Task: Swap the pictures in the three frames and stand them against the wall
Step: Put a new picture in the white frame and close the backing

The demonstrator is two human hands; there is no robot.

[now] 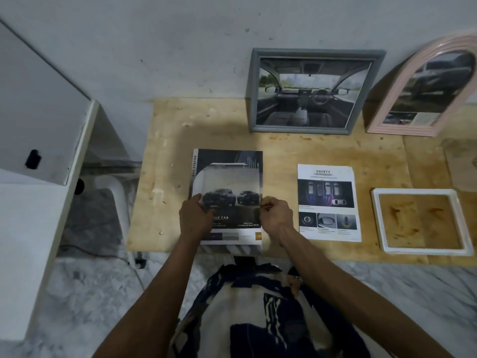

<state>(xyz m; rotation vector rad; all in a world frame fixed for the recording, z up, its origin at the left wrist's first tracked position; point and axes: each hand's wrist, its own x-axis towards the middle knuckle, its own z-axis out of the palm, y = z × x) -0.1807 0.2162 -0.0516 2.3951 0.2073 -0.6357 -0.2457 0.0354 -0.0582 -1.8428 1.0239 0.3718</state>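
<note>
A pale plywood worktop (165, 161) runs along a marked grey wall (180, 47). The grey frame (251, 99), the largest of the three, stands leaning against that wall and holds a picture of a car cabin seen from the back seats. Just beside it on the right, the pink arched frame (387, 126) also leans on the wall, holding a picture of a dark car with a text block at its foot.

Near the front edge of the worktop lies a dark car brochure page (227, 157) printed "DOUBLE CAB", and on top of it a smaller picture (232, 182) of two dark cars. The left hand (195, 219) holds this picture's left edge with the thumb on top, and the right hand (276, 215) pinches its right edge between curled fingers (268, 206).

To the right, apart from the hands, a white "SAFETY" sheet (327, 202) lies flat. Further right lies the white frame (374, 218), flat, with only bare wood showing through its opening.
</note>
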